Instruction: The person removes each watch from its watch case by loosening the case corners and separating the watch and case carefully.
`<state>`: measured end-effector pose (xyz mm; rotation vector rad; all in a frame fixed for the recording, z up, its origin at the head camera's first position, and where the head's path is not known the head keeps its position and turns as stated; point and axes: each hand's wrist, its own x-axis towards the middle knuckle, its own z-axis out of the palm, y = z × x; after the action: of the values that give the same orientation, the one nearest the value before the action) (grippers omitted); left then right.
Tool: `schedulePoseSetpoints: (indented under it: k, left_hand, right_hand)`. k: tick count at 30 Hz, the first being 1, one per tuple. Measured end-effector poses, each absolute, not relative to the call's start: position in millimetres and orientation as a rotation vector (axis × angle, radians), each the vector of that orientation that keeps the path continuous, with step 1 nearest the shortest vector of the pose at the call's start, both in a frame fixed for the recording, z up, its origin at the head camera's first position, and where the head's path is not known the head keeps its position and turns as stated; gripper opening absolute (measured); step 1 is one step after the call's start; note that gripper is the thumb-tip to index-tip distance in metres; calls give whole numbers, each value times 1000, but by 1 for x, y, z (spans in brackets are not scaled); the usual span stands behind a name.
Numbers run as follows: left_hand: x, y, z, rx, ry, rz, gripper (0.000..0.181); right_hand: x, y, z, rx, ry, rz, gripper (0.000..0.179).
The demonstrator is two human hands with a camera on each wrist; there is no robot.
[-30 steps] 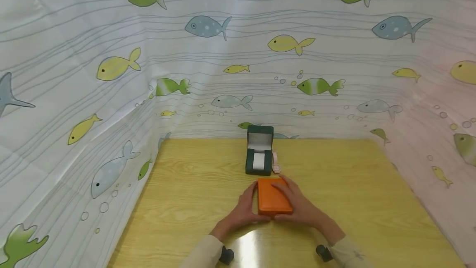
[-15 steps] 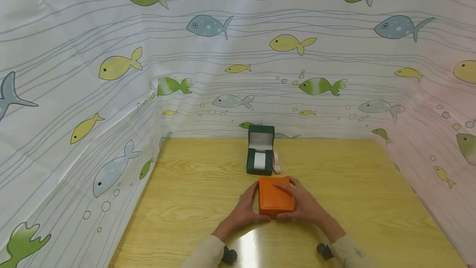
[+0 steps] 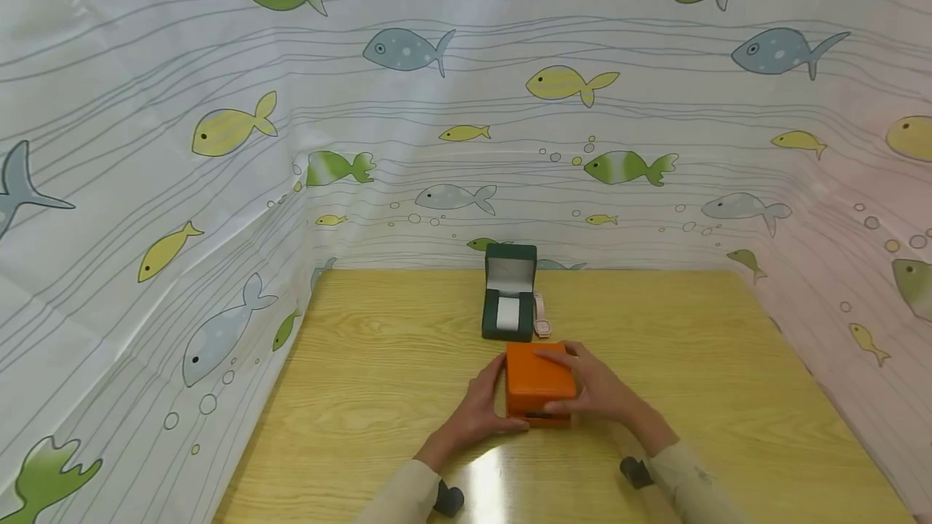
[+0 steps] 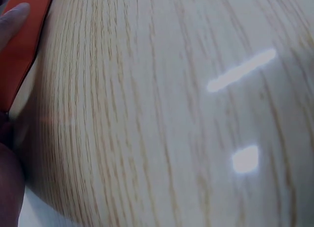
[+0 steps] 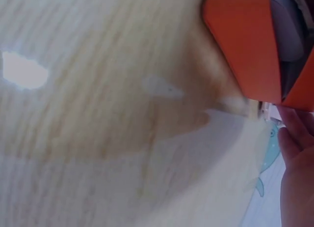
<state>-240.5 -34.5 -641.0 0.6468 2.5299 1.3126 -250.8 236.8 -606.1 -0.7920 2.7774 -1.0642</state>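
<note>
An orange box (image 3: 539, 370) sits on the table between both hands, its lid raised a little so a dark gap shows along the front. My left hand (image 3: 480, 409) grips the left side, thumb at the front lower edge. With fingers over the top and thumb under the front edge of the lid, my right hand (image 3: 603, 390) holds the lid up. Through the gap in the right wrist view, a grey padded piece (image 5: 287, 33) shows inside. The left wrist view catches only an orange side (image 4: 22, 50) of the box and part of the hand.
Behind the orange box stands a dark green watch box (image 3: 490, 328), lid up, with a white cushion (image 3: 508, 314) inside. A pink wristwatch (image 3: 542, 327) lies along its right side. Fish-patterned sheeting (image 3: 466, 168) encloses the wooden table (image 3: 364, 362) at the back and sides.
The orange box's lid has tipped up at the front, opening a gap where it looked closed before. My right hand has risen slightly with it; the left hand has stayed put.
</note>
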Motion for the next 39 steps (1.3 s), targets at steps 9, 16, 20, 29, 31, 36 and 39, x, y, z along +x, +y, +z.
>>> schedulePoseSetpoints:
  k: [9, 16, 20, 29, 31, 36, 39]
  left_hand:
    - [-241, -35, -643, 634, 2523, 1314, 121]
    - [-242, -35, -644, 640, 2537, 1307, 120]
    - [-241, -35, -642, 654, 2542, 1305, 120]
    - [-241, -34, -643, 674, 2546, 1329, 119]
    - [-241, -34, -644, 677, 2551, 1327, 119]
    - [-241, -35, -645, 685, 2563, 1312, 120]
    - [-241, -35, -645, 680, 2561, 1311, 121]
  right_hand:
    - [-262, 240, -592, -779, 2714, -1023, 75]
    - [-262, 238, -586, -720, 2632, -1072, 62]
    - [-264, 235, -586, -670, 2605, -1108, 58]
    - [-274, 229, -583, -509, 2579, -1220, 39]
    - [-273, 227, -582, -485, 2587, -1235, 38]
    - [-269, 222, -580, -431, 2619, -1294, 38]
    - [-269, 218, -579, -389, 2618, -1329, 40]
